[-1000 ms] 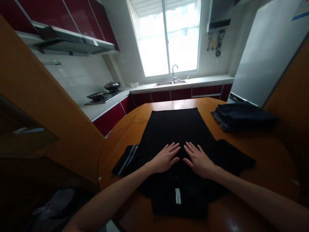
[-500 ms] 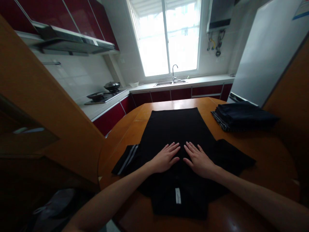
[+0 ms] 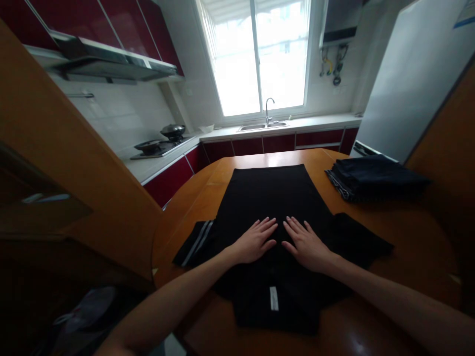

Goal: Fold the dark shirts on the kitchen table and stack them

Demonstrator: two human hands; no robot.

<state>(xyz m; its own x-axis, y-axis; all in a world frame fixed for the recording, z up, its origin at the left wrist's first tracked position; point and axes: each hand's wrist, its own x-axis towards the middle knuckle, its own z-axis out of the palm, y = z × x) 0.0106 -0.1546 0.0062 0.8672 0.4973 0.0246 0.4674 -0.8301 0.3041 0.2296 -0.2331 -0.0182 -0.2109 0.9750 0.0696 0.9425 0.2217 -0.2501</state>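
Note:
A black short-sleeved shirt lies spread out on the wooden table, its collar and white label towards me and its hem at the far side. Two pale stripes cross the sleeve on the left. My left hand rests flat on the middle of the shirt, fingers stretched out and holding nothing. Beside it, a small gap away, my right hand also lies flat on the cloth with its fingers apart. The forearms cover parts of both shoulders.
A pile of folded dark clothes sits at the right of the round wooden table. Beyond the table are a counter with a sink, a stove with pans and a fridge. A wooden panel stands at the left.

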